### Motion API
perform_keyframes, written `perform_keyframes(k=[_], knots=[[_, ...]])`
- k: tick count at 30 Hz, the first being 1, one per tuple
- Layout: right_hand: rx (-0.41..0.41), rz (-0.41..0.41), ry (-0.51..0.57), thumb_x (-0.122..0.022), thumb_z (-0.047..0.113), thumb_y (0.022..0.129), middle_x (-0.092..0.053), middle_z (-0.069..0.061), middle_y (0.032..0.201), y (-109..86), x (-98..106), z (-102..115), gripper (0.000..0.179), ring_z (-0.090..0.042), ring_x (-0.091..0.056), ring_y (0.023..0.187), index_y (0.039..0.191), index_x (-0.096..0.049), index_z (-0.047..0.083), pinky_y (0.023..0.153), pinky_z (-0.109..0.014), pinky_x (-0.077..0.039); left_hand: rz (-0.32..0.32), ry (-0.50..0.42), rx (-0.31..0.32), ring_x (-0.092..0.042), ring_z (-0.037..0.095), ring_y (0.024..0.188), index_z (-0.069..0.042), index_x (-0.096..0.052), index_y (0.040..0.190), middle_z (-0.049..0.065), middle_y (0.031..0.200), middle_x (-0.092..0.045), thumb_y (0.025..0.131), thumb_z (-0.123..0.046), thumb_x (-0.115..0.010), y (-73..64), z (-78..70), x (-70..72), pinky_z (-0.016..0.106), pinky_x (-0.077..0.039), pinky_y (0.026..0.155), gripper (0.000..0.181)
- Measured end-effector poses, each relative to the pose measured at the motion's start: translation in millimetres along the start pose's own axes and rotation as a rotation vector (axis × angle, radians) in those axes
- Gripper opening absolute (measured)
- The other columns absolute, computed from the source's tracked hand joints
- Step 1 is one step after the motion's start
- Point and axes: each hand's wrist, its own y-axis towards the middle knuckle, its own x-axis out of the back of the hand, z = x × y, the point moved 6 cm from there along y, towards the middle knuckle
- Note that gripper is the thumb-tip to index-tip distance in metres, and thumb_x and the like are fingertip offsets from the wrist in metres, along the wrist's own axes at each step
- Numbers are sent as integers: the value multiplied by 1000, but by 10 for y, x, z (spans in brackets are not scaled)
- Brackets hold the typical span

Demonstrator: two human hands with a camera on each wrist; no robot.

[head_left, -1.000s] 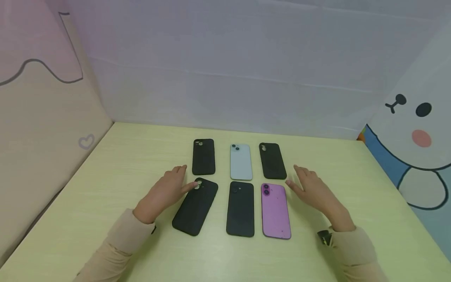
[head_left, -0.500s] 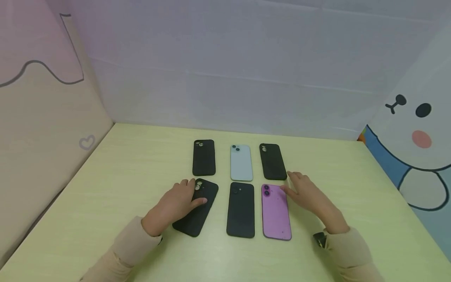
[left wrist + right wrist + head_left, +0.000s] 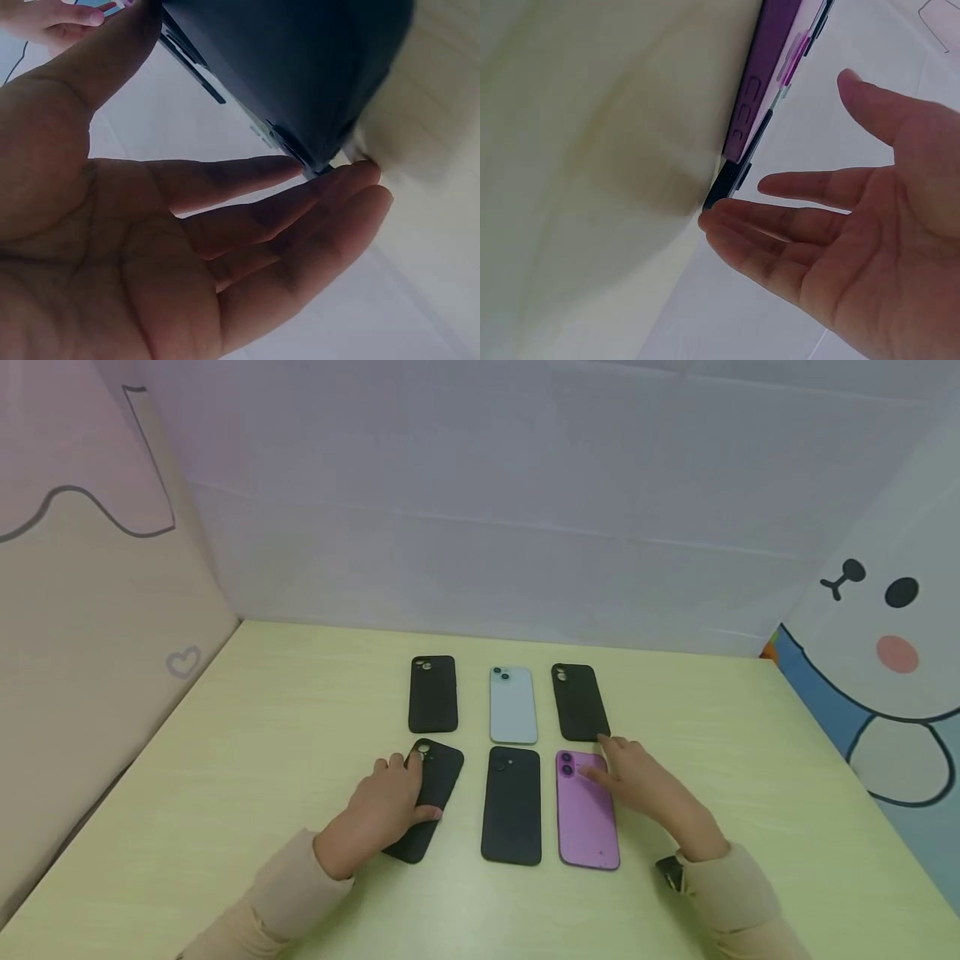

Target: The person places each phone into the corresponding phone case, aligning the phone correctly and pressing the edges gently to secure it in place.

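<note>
My left hand [image 3: 384,802] reaches over a black phone case [image 3: 444,773] with camera cutouts, lying aslant at the front left. In the left wrist view its thumb is at one edge of that case [image 3: 300,67] and its extended fingertips are at a far corner. My right hand [image 3: 637,777] hovers over a pink phone [image 3: 587,827] at the front right, its thumb above the top near the lenses. The right wrist view shows its fingers [image 3: 780,217] extended, with nothing between them and the thumb. Between the hands lies a black phone [image 3: 512,810].
Behind the front row lie another black phone case [image 3: 432,697], a pale blue phone [image 3: 513,708] and a third black case [image 3: 581,706]. They rest on a pale wooden table [image 3: 315,693], backed by a white cloth wall [image 3: 480,560] with printed panels either side.
My left hand has moved right and lower over the slanted phone case. My right hand has moved left, from beside the pink phone to over its upper part. The phones and cases have not moved.
</note>
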Motion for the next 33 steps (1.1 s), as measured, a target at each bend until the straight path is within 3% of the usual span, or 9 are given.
perform_keyframes(k=[5, 9, 16, 20, 25, 33], knots=[[19, -3, -24, -56, 33, 90, -57, -28, 106, 12, -47, 24, 54, -40, -55, 96, 119, -44, -11, 82, -49, -46, -15, 4, 7, -54, 35, 95, 9, -46, 125, 26, 108, -54, 74, -42, -73, -21, -34, 5, 40, -50, 64, 77], [17, -8, -50, -57, 33, 89, -55, -32, 110, 13, -70, 64, 58, -44, -54, 100, 121, -43, -13, 85, -51, -46, -40, 6, 5, -54, 34, 90, 9, -47, 124, 26, 104, -55, 73, -41, -74, -18, -39, -2, 39, -49, 61, 77], [-4, -18, -80, -59, 37, 87, -58, -27, 95, 36, -79, 150, 54, -33, -56, 83, 112, -48, -10, 71, -42, -48, -107, 23, 9, -52, 36, 80, 8, -49, 123, 27, 93, -54, 68, -43, -77, -13, -43, 22, 39, -48, 60, 80], [-25, -10, -98, -61, 38, 86, -58, -28, 90, 51, -84, 207, 58, -30, -54, 77, 111, -49, -13, 67, -40, -48, -134, 45, 16, -51, 38, 82, 7, -47, 125, 26, 89, -55, 65, -46, -77, -11, -40, 38, 40, -47, 61, 86], [-53, -2, -135, -62, 40, 84, -58, -29, 86, 76, -123, 264, 61, -36, -55, 81, 107, -51, -16, 69, -43, -48, -141, 12, 30, -51, 37, 84, 9, -44, 127, 25, 95, -53, 63, -47, -79, -13, -25, 40, 38, -46, 58, 92], [-62, -46, -177, -68, 41, 79, -57, -28, 90, 77, -149, 336, 63, -35, -51, 78, 102, -53, -16, 71, -45, -47, -120, -62, 61, -49, 27, 70, 13, -40, 127, 23, 99, -48, 60, -46, -80, -14, 6, 27, 30, -42, 47, 98]])
